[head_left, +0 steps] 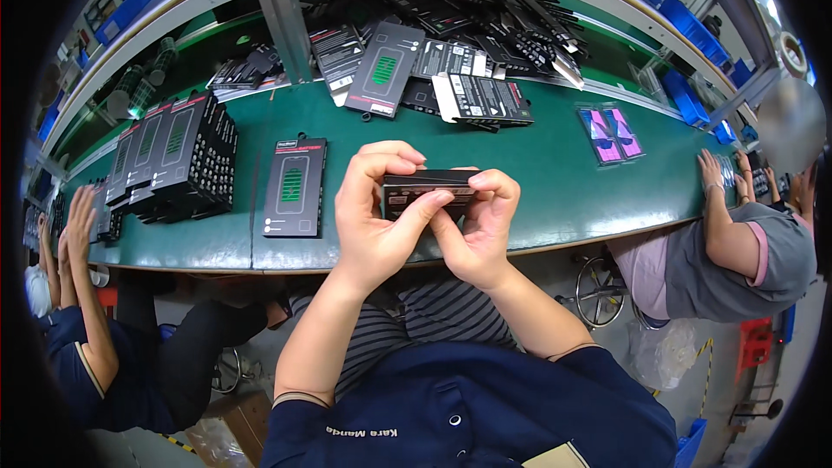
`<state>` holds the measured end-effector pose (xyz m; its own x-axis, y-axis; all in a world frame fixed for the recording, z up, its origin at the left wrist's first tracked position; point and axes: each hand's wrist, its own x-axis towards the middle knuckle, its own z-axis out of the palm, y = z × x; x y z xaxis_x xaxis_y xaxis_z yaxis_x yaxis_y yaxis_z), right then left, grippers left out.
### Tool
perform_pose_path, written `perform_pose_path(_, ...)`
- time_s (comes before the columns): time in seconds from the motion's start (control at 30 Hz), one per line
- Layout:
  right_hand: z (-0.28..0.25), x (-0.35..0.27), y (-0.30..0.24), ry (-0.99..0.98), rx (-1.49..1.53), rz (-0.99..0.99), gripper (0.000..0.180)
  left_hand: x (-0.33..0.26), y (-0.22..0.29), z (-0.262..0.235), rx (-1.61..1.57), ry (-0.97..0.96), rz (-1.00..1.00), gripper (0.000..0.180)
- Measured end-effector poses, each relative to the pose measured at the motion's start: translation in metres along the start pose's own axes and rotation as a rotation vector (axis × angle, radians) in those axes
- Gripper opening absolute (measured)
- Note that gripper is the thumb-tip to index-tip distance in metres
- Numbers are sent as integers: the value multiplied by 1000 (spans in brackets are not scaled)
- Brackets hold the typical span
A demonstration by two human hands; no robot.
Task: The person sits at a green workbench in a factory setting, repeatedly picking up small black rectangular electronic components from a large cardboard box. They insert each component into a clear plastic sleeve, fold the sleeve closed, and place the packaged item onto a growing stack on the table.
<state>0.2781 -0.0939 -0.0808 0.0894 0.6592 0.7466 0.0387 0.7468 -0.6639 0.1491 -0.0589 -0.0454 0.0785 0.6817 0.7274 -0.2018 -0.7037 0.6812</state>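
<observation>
A slim black carton [423, 180] is held between both hands above the front of the green table, one narrow end turned toward me. My left hand [368, 221] grips its left side, fingers curled over the far edge and thumb across the near face. My right hand [482, 230] closes on the right side, thumb low and a finger at the top edge. The carton's far side is hidden. To the left of my hands lies a flat black carton [295, 189] with a green battery picture and a hang tab.
Tall stacks of similar cartons [178, 152] stand on the left. A loose heap of cartons [459, 22] fills the back below a shelf. Pink-and-blue film pieces [611, 133] lie to the right on the green table [555, 178]. Co-workers sit on both sides.
</observation>
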Motion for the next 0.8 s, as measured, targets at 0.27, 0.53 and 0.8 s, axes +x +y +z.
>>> perform_pose_path(0.27,-2,6,-1,-20,3,39,57,-7,-1,4,52,47,-34,47)
perform_pose_path(0.53,2,7,-8,64,-34,60,49,-6,-3,-6,428,130,182,40)
perform_pose_path(0.8,-7,36,4,-621,-601,-498,34,1,10,-63,13,195,-554,72)
